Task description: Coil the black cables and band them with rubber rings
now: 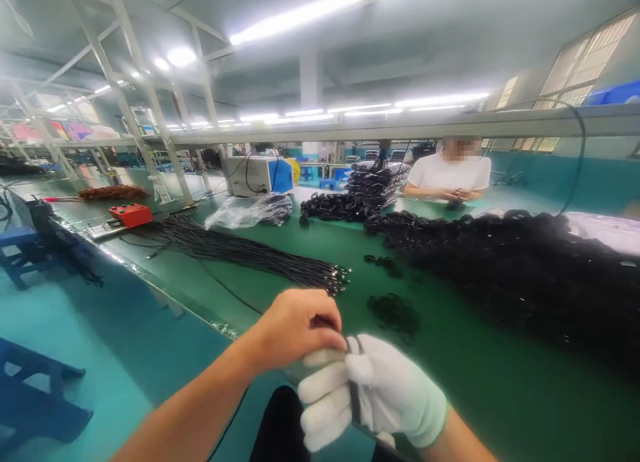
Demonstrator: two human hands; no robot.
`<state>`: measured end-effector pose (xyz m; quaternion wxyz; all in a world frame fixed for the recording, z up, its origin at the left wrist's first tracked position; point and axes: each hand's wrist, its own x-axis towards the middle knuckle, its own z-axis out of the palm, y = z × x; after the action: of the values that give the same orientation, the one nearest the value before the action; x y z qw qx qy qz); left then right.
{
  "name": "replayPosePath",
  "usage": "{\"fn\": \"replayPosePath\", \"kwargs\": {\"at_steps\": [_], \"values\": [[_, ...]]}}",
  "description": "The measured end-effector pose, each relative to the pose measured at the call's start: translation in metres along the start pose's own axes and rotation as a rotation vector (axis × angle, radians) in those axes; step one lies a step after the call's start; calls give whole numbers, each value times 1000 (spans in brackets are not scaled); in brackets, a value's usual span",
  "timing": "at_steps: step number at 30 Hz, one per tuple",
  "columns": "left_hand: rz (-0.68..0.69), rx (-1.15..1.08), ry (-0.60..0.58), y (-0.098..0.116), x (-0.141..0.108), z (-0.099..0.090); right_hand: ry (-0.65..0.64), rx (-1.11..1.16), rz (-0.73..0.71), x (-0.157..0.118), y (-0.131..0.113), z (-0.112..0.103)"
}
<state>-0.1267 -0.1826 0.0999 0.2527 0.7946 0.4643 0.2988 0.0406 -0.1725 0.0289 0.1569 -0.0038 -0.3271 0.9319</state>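
Note:
My left hand point(300, 325) is bare, its fingers curled and the thumb pressed against the tips of my right hand. It pinches part of a black cable point(355, 402). A white glove covers my right hand point(380, 389), which is closed around the same cable; dark strands show between thumb and forefinger and across the palm. Most of the cable is hidden by the fingers. Just beyond my hands lies a long bundle of straight black cables point(260, 252) with shiny metal ends. A small heap of thin black loops point(395, 315) rests to the right of it.
A large pile of coiled black cables point(500, 269) covers the bench's right side. On the green bench point(190, 275) stand a red device point(131, 215), a blue-and-white machine point(260, 175) and a clear plastic bag point(245, 211). Across the bench sits a person point(447, 175). Blue stools point(40, 389) stand at left.

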Motion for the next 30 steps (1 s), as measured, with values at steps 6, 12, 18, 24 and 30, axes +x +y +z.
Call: {"fn": "replayPosePath", "kwargs": {"at_steps": [6,12,18,24,30], "values": [[-351,-690,73,-40,-14,59,2,134,-142,4,-5,15],[-426,-244,131,-51,-64,108,286,-25,-369,-9,-30,8],[-118,380,73,-12,-60,84,523,-136,-329,-12,-25,-2],[-70,34,52,-7,-15,33,164,-43,-19,-17,-2,0],[-342,-717,-57,-38,-12,58,48,142,-59,-8,8,12]]}}
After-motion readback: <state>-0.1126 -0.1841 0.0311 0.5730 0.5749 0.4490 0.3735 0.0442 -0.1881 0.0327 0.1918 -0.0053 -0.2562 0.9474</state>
